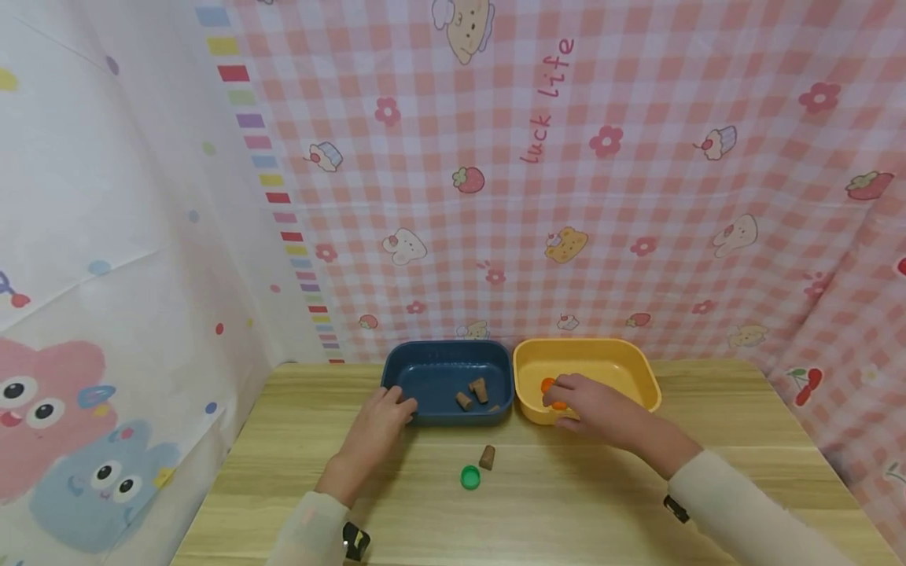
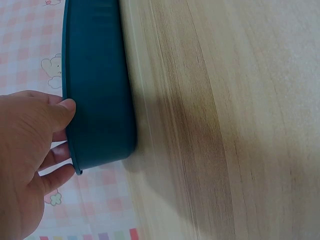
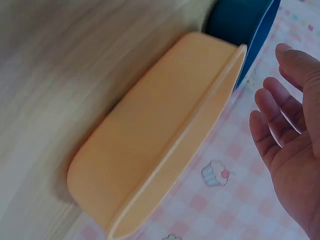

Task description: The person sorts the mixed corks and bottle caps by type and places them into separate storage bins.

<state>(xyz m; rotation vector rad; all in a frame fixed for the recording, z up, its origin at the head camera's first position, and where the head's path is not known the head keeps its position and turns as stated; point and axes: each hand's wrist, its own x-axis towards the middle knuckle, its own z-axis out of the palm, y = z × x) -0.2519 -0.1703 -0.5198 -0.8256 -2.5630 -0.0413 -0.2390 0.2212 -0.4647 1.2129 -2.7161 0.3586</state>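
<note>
At the near left corner of the dark blue bin [image 1: 446, 420], my left hand [image 1: 378, 424] grips the rim. In the left wrist view its thumb [image 2: 65, 112] lies on the outer side, with fingers behind the rim. Brown tapered corks [image 1: 479, 390] lie in that bin's right part. My right hand [image 1: 594, 409] is over the yellow bin [image 1: 637, 369], partly covering orange caps [image 1: 548, 384] inside. The right wrist view shows its fingers [image 3: 267, 107] loosely bent and holding nothing. A cork [image 1: 487, 457] and a green bottle cap [image 1: 470, 476] lie on the table before the bins.
Both bins stand side by side near the back of the wooden table [image 1: 609, 503]. Behind them hangs a pink checked cloth [image 1: 524, 212], and a white printed cloth [image 1: 156, 314] hangs at the left.
</note>
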